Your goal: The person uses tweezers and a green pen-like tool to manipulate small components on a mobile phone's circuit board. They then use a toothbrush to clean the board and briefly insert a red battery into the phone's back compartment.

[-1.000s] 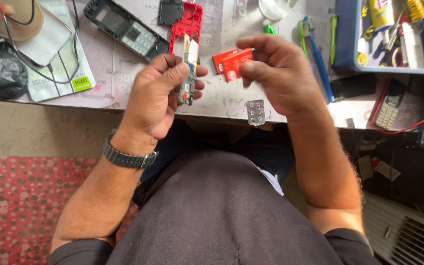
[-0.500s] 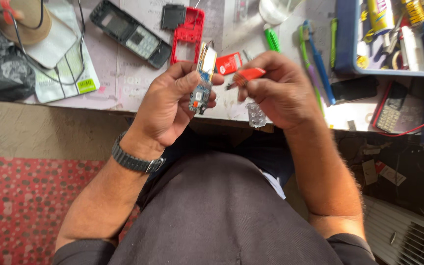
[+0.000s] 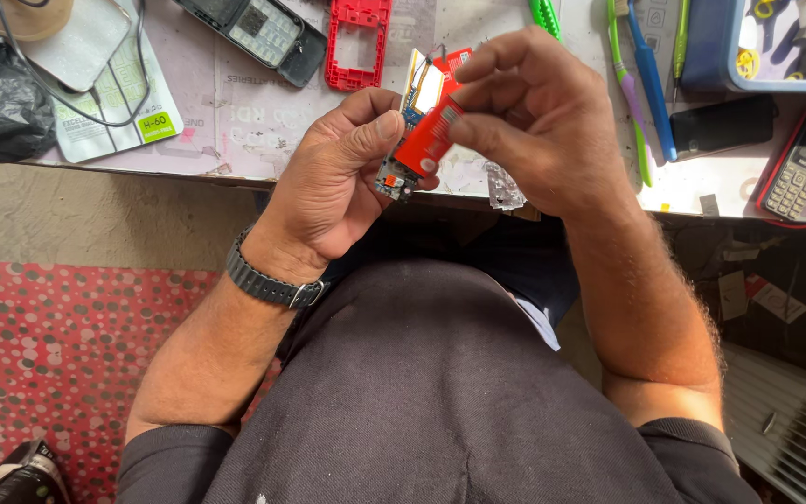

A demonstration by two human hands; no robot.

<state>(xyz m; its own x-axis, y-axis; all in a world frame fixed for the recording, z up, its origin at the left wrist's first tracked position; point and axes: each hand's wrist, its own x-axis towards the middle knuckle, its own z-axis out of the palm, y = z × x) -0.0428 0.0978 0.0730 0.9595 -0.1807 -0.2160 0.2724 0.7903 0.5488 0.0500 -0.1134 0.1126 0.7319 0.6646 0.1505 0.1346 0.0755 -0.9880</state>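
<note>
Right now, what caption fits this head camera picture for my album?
Left hand holds a small circuit board while right hand presses a red part against it, above a cluttered table.

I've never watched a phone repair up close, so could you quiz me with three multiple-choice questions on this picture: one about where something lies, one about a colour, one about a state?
1. Where does the red phone frame lie?
A. on the table
B. on the floor
C. in the blue tray

2. What colour is the small flat piece pinched by the right hand?
A. green
B. red
C. white

3. How is the circuit board kept?
A. lying on the table
B. held in the left hand
C. hanging by a wire

Answers: 1 A, it rests on the tabletop beside a dark phone body; 2 B, it shows red; 3 B, the left fingers grip it.
</note>
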